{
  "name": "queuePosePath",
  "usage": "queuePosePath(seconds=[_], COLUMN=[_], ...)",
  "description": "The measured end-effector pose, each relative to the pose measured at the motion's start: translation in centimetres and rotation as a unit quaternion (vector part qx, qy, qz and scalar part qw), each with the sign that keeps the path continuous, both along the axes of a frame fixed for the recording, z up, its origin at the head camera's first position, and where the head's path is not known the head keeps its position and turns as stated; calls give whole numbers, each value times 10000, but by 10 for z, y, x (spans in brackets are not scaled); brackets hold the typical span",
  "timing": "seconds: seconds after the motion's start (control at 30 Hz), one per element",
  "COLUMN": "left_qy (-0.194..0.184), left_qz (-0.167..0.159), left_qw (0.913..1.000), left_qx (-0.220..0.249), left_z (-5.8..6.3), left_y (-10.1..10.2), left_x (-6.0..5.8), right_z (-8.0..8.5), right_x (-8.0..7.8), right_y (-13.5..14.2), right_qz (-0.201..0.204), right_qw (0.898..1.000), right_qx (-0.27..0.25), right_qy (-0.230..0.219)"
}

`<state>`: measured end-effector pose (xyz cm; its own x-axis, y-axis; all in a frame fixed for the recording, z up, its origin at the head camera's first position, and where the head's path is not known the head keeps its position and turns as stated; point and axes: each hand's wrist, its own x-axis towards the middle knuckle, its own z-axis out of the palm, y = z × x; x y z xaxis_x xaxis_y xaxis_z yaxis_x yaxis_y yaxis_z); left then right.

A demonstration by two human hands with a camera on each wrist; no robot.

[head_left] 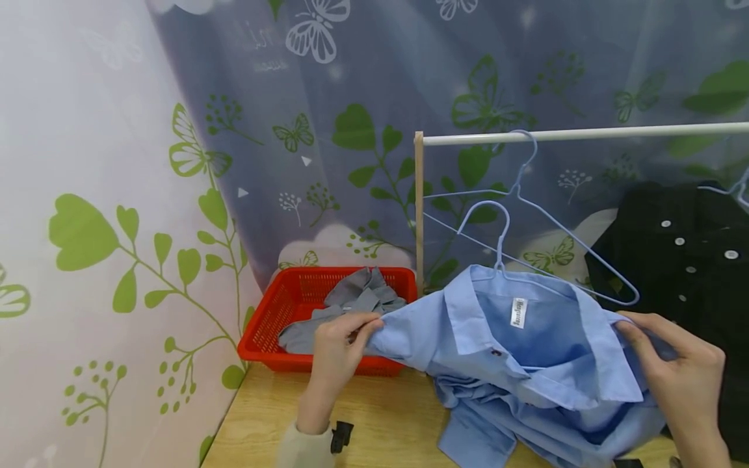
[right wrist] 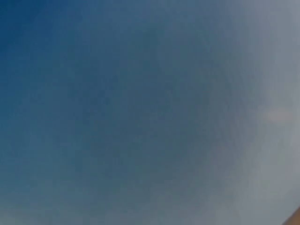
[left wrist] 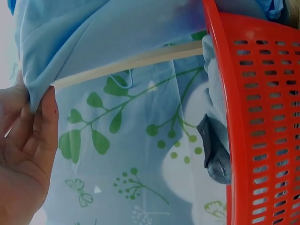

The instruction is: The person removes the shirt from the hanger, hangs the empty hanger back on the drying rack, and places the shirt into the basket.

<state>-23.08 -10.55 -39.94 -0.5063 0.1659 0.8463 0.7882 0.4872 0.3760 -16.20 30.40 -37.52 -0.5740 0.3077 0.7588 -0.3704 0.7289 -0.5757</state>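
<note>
A light blue collared shirt (head_left: 409,331) with a white neck label (head_left: 518,312) is spread between both hands. Inside its collar sits a blue hanger (head_left: 500,244), its hook pointing up. My left hand (head_left: 341,351) pinches the shirt's shoulder at the left; the left wrist view shows the cloth (left wrist: 56,42) gathered between thumb and fingers. On the other side my right hand (head_left: 681,364) grips the opposite shoulder near the collar. The lower part of the shirt bunches over the table. Blurred blue fills the right wrist view, hiding the fingers there.
A red basket (head_left: 251,344) holding grey clothes (head_left: 363,296) stands behind the left hand on the wooden table (head_left: 386,416). An empty blue hanger (head_left: 576,237) hangs from the white rail (head_left: 614,132) behind the shirt. A black garment (head_left: 649,260) with light buttons hangs at the right.
</note>
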Motion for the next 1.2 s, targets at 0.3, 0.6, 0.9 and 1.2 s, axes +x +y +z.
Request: queuePosePath(seconds=[0.3, 0.6, 0.9, 1.2], left_qy=[159, -43, -134, 108], left_qz=[-26, -497, -419, -237], left_qw=[9996, 9970, 9944, 9923], left_qx=[239, 586, 963, 1212], left_z=[-4, -9, -9, -4], left_y=[11, 27, 41, 60], left_x=[0, 2, 5, 6], right_z=[5, 5, -3, -8], right_x=[6, 8, 1, -2], right_y=[-5, -17, -36, -46], right_qz=[233, 1020, 1352, 1498], right_qw=[9994, 9918, 9880, 9845], right_qx=[187, 486, 478, 582], right_qy=[195, 600, 569, 701])
